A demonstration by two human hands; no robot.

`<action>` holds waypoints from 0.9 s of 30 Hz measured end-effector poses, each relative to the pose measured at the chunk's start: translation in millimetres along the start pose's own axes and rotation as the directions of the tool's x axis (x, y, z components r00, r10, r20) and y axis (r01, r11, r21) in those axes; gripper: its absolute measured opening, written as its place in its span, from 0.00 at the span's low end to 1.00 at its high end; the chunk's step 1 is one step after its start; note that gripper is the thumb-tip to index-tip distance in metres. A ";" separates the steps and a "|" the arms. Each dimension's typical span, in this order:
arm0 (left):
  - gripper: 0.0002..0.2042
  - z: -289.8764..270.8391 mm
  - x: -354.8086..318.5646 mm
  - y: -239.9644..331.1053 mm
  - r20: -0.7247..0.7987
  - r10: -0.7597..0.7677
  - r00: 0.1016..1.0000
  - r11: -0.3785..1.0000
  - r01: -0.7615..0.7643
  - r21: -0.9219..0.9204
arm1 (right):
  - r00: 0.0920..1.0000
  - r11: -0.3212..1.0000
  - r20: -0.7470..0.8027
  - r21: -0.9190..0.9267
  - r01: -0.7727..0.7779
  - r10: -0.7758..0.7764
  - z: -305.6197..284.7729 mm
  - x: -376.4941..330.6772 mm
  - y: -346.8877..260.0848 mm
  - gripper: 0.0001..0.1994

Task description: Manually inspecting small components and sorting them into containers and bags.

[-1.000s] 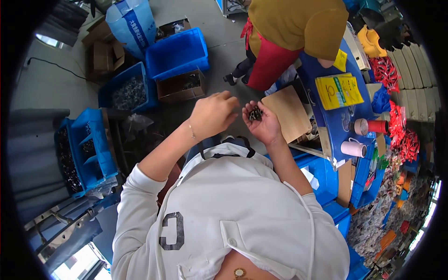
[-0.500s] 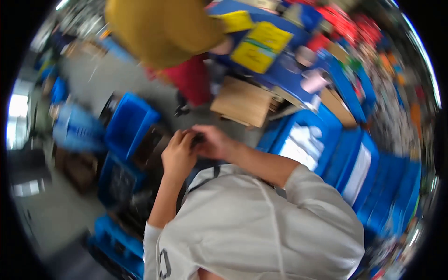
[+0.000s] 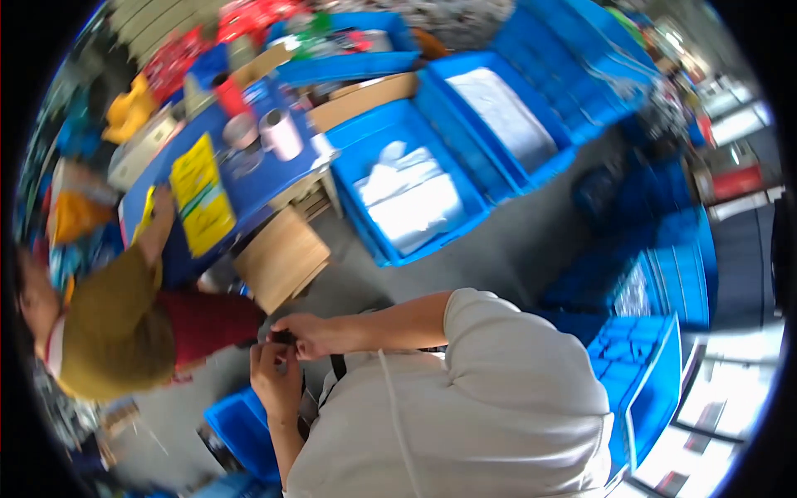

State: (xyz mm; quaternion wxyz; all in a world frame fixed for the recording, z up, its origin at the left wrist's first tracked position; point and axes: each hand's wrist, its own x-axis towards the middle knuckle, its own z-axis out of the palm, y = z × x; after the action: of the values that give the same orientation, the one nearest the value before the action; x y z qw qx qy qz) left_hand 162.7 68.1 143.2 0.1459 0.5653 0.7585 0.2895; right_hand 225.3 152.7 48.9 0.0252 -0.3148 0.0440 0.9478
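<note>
Some small dark pieces [image 3: 284, 338], within curled fingers of the right hand [image 3: 307, 334], left hand [image 3: 276, 378] just beside, fingers bent toward them, any pinch too blurred to tell, wooden board [image 3: 282, 256] beyond.

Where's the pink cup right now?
Upper left of the head view: the pink cup is on the blue table, just right of the red cup.

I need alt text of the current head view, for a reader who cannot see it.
The right hand of a person in a white top holds something small and dark, with the left hand close beside it. Around are blue crates, a blue table with yellow packets, and a co-worker in mustard and red.
</note>
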 end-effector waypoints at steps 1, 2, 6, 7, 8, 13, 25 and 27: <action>0.05 0.8 4.2 -0.1 0.025 0.052 0.998 0.998 -0.051 -0.022 | 0.998 0.998 -0.006 0.022 0.057 -0.057 -5.4 -5.4 -1.5 0.07; 0.05 0.9 10.2 -0.4 0.046 0.097 0.994 0.994 -0.094 -0.054 | 0.995 0.995 0.022 0.031 0.095 -0.096 -9.2 -11.4 -3.2 0.07; 0.06 4.3 29.3 7.0 0.155 0.266 0.952 0.964 -0.257 -0.076 | 0.967 0.967 0.086 0.104 0.232 -0.241 -16.4 -31.5 1.1 0.08; 0.07 6.8 30.6 9.2 0.216 0.311 0.926 0.950 -0.312 -0.027 | 0.957 0.954 0.093 0.153 0.259 -0.275 -18.3 -37.2 5.5 0.08; 0.07 9.0 31.5 11.2 0.275 0.348 0.896 0.930 -0.368 0.021 | 0.947 0.938 0.100 0.201 0.281 -0.305 -20.2 -42.3 8.9 0.09; 0.08 22.3 27.4 23.4 0.348 0.434 0.831 0.884 -0.467 0.012 | 0.914 0.898 0.002 0.188 0.397 -0.405 -21.0 -76.6 18.5 0.10; 0.12 0.3 20.4 17.1 0.297 0.410 0.862 0.895 -0.443 0.049 | 0.892 0.890 0.060 0.129 0.438 -0.448 -3.8 -77.8 27.0 0.12; 0.12 -2.2 19.3 8.8 0.283 0.409 0.868 0.899 -0.436 0.040 | 0.900 0.902 0.085 0.095 0.421 -0.429 -7.5 -61.9 25.9 0.13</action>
State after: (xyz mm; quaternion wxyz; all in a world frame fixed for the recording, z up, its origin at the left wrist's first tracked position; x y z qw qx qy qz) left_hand 162.2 87.4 152.3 0.1508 0.7581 0.6034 0.1961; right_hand 277.3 125.0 81.7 0.2451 -0.2661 0.0080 0.9322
